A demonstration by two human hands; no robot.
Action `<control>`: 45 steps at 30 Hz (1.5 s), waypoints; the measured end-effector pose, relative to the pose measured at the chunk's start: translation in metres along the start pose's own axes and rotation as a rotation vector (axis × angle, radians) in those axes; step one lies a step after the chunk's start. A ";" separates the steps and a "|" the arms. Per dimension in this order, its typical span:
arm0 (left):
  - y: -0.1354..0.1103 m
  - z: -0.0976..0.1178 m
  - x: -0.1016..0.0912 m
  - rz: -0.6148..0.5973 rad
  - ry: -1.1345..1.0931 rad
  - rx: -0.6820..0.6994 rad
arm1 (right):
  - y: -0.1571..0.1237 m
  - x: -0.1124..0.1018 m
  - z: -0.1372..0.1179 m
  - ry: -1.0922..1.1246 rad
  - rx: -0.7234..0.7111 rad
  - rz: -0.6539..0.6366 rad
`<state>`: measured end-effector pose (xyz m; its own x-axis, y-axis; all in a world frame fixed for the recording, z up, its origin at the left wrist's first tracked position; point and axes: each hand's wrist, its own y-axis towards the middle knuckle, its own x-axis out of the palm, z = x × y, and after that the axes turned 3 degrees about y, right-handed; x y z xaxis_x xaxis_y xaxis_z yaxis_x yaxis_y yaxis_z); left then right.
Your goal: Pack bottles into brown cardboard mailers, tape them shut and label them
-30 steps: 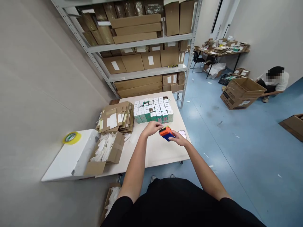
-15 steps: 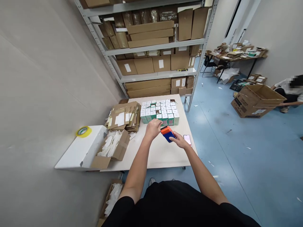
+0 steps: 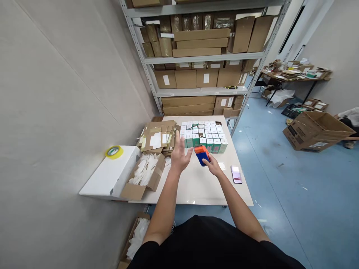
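My right hand (image 3: 212,164) is wrapped round an orange-and-blue handheld device (image 3: 202,155), held above the table. Just left of it, my left hand (image 3: 180,155) is raised with fingers spread and nothing in it. Behind the device stands a tight block of small white-and-green boxes (image 3: 204,134), some with their tops open. A small white slip (image 3: 221,166) lies on the tabletop beside my right hand. Farther right, near the table edge, is a phone (image 3: 236,175) with its screen lit.
Flattened cardboard (image 3: 157,134) is stacked left on the table (image 3: 193,186), behind an open carton of white paper strips (image 3: 157,175). Yellow tape (image 3: 114,152) rests on a white block (image 3: 103,175). A loaded shelf rack (image 3: 202,91) stands behind. At right, a person is beside a large carton (image 3: 316,132).
My left hand has opened from a pinch beside the device and spread its fingers. The view has shifted left, and my right hand still holds the device.
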<state>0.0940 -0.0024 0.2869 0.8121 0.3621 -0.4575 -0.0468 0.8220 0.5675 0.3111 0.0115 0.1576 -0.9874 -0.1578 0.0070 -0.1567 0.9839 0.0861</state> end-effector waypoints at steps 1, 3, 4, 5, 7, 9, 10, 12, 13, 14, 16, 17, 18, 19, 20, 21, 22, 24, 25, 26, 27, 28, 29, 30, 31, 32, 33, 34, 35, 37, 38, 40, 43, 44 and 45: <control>-0.001 -0.006 -0.012 0.047 -0.009 -0.010 | 0.005 0.011 -0.003 -0.010 0.000 0.019; 0.001 -0.019 -0.037 0.113 -0.018 -0.010 | 0.013 0.032 -0.010 -0.035 -0.016 0.039; 0.003 -0.025 -0.049 0.132 -0.021 -0.005 | 0.017 0.043 -0.014 -0.049 -0.031 0.039; 0.005 -0.032 -0.061 0.144 -0.026 -0.004 | 0.022 0.055 -0.018 -0.063 -0.045 0.036; 0.008 -0.047 -0.084 0.164 -0.039 -0.021 | 0.030 0.079 -0.025 -0.097 -0.071 0.027; 0.008 -0.063 -0.105 0.184 -0.043 -0.057 | 0.040 0.106 -0.030 -0.133 -0.092 0.013; 0.007 -0.072 -0.116 0.196 -0.036 -0.077 | 0.045 0.120 -0.032 -0.149 -0.104 0.003; 0.001 -0.090 -0.139 0.227 -0.009 -0.113 | 0.054 0.151 -0.033 -0.172 -0.122 -0.031; -0.004 -0.100 -0.152 0.247 0.008 -0.128 | 0.059 0.167 -0.033 -0.179 -0.129 -0.054; -0.009 -0.110 -0.165 0.270 0.023 -0.140 | 0.064 0.185 -0.032 -0.186 -0.135 -0.078; -0.020 -0.130 -0.194 0.320 0.049 -0.161 | 0.073 0.222 -0.029 -0.211 -0.147 -0.134; -0.026 -0.140 -0.210 0.348 0.066 -0.171 | 0.077 0.242 -0.026 -0.227 -0.157 -0.161; -0.033 -0.151 -0.226 0.377 0.089 -0.181 | 0.081 0.263 -0.022 -0.245 -0.168 -0.191; -0.040 -0.161 -0.243 0.410 0.120 -0.192 | 0.084 0.284 -0.018 -0.264 -0.181 -0.222; -0.046 -0.170 -0.259 0.442 0.159 -0.204 | 0.088 0.305 -0.013 -0.287 -0.194 -0.253; -0.053 -0.179 -0.275 0.476 0.204 -0.215 | 0.091 0.327 -0.007 -0.314 -0.208 -0.281; -0.060 -0.187 -0.291 0.508 0.250 -0.226 | 0.094 0.348 -0.002 -0.348 -0.223 -0.308; -0.074 -0.201 -0.319 0.562 0.333 -0.252 | 0.100 0.389 0.010 -0.430 -0.259 -0.362; -0.082 -0.207 -0.332 0.585 0.367 -0.266 | 0.102 0.409 0.015 -0.475 -0.278 -0.390; -0.089 -0.212 -0.343 0.603 0.394 -0.283 | 0.104 0.428 0.021 -0.520 -0.298 -0.424; -0.096 -0.216 -0.352 0.619 0.413 -0.299 | 0.106 0.446 0.026 -0.563 -0.318 -0.459; -0.104 -0.220 -0.361 0.632 0.424 -0.315 | 0.108 0.463 0.031 -0.605 -0.336 -0.494; -0.112 -0.224 -0.368 0.643 0.429 -0.332 | 0.109 0.480 0.036 -0.646 -0.352 -0.526; -0.119 -0.227 -0.374 0.652 0.431 -0.349 | 0.110 0.497 0.040 -0.686 -0.365 -0.557; -0.126 -0.231 -0.380 0.660 0.431 -0.368 | 0.110 0.513 0.043 -0.728 -0.373 -0.587; -0.133 -0.234 -0.385 0.668 0.431 -0.387 | 0.109 0.529 0.046 -0.773 -0.374 -0.615; -0.139 -0.237 -0.389 0.679 0.431 -0.404 | 0.108 0.544 0.049 -0.823 -0.368 -0.639; -0.144 -0.240 -0.393 0.689 0.429 -0.419 | 0.107 0.558 0.051 -0.876 -0.358 -0.661; -0.148 -0.243 -0.396 0.696 0.427 -0.432 | 0.105 0.571 0.053 -0.928 -0.350 -0.679; -0.154 -0.247 -0.401 0.703 0.422 -0.455 | 0.101 0.590 0.055 -1.007 -0.356 -0.699; -0.156 -0.248 -0.402 0.703 0.419 -0.466 | 0.100 0.596 0.056 -1.026 -0.368 -0.701; -0.157 -0.251 -0.403 0.704 0.408 -0.478 | 0.097 0.601 0.057 -1.030 -0.383 -0.696; -0.153 -0.254 -0.399 0.703 0.378 -0.477 | 0.095 0.595 0.057 -0.974 -0.381 -0.674; -0.151 -0.255 -0.396 0.696 0.369 -0.476 | 0.094 0.590 0.056 -0.943 -0.381 -0.662; -0.148 -0.255 -0.393 0.686 0.360 -0.472 | 0.094 0.584 0.054 -0.904 -0.387 -0.644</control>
<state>-0.3666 -0.1539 0.2080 0.2912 0.8889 -0.3537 -0.7512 0.4414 0.4908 -0.2813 0.0164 0.1159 -0.4085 -0.3469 -0.8443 -0.7691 0.6289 0.1137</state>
